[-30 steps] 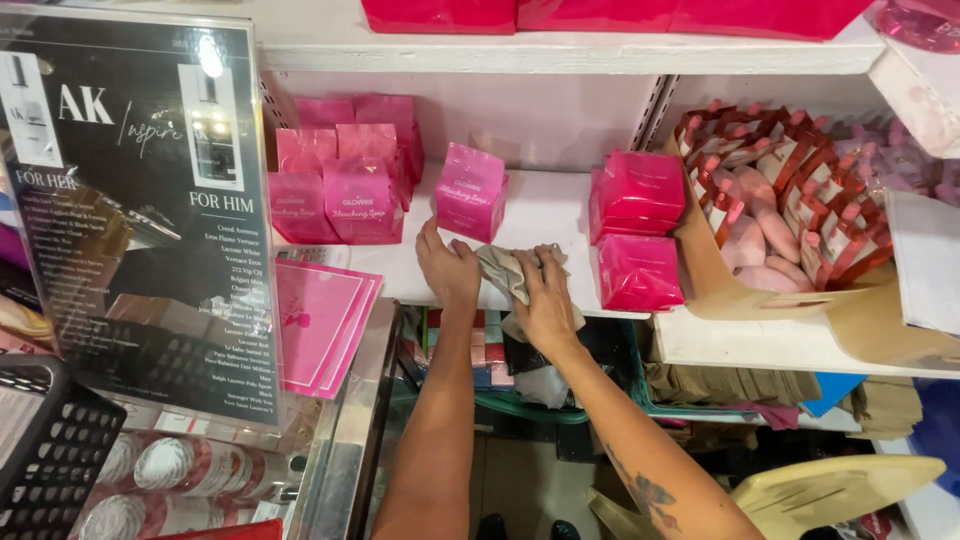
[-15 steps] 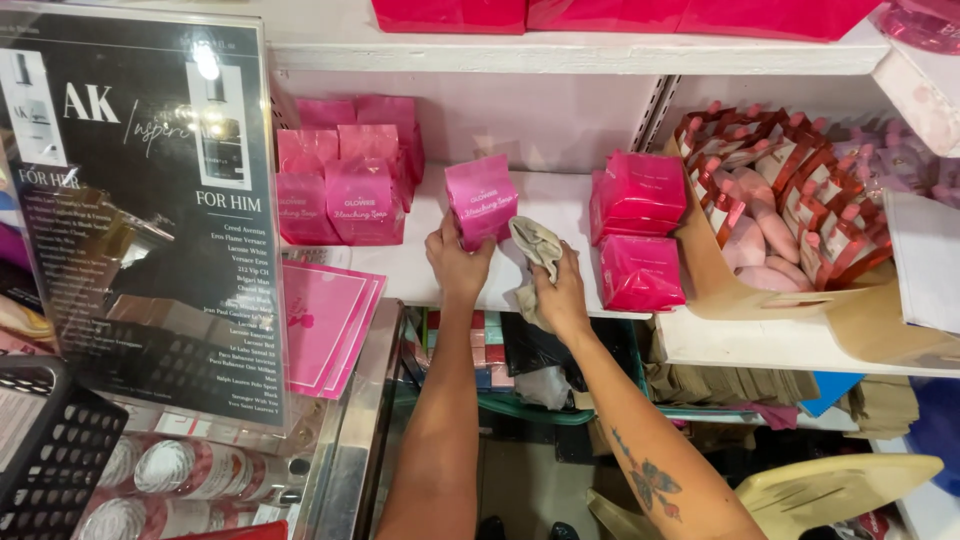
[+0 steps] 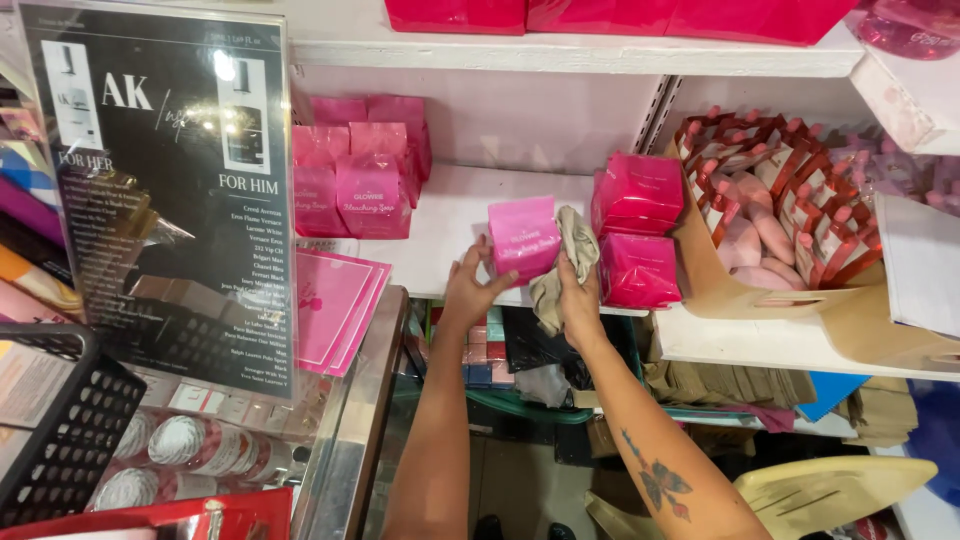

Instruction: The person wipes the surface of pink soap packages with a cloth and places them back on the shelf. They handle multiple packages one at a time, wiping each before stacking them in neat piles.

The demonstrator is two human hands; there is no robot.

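Two hands at a pink box on the white shelf's front edge

Nearest the camera, a black perforated basket (image 3: pixel 55 440) and a glass-topped desk (image 3: pixel 345 450) sit at lower left, with a dark framed sign (image 3: pixel 170 190) standing above them. Further out, the left hand (image 3: pixel 470 295) reaches up to the pink box (image 3: pixel 524 238) — its fingers (image 3: pixel 497 285) are spread fairly wide, thumb and fingertips pressed to the box's lower left side, steadying rather than wrapping it. The right hand (image 3: pixel 578 295) is clenched around a crumpled beige cloth (image 3: pixel 568 262), which it holds against the box's right face (the cloth bunches above and below the fist). The box stands on the white shelf (image 3: pixel 450 215), tilted slightly, just left of two stacked magenta boxes (image 3: pixel 636 225). Beyond, pink pouches (image 3: pixel 360 165) line the back.
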